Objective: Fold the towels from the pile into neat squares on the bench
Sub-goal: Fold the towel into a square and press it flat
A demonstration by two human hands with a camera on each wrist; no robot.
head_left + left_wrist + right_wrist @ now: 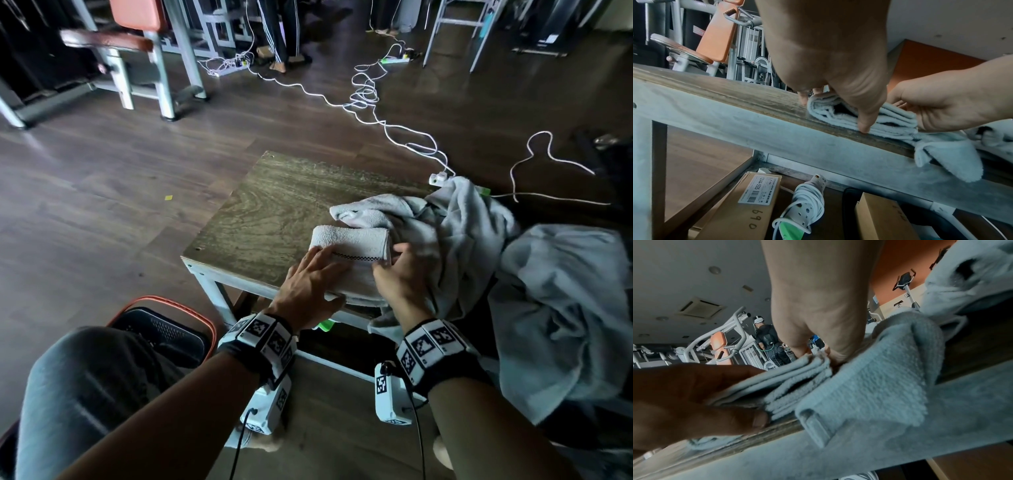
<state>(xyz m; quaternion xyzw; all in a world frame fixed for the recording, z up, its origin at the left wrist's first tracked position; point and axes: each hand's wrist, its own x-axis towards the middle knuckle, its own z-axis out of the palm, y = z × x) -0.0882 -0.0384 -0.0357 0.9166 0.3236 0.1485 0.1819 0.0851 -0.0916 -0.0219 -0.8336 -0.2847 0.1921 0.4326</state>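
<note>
Terry folded towel (349,255) on bench (274,205): soft, light, layers slip. Left hand (310,281) flat, pressing 9 o'clock edge; right hand (400,274) pinching 3 o'clock edge. Lift by both side edges.

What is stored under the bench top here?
Under the bench, the left wrist view shows a labelled cardboard box, a coiled white power strip and a second cardboard box. A hanging towel corner and the frame hide whatever lies further right.
</note>
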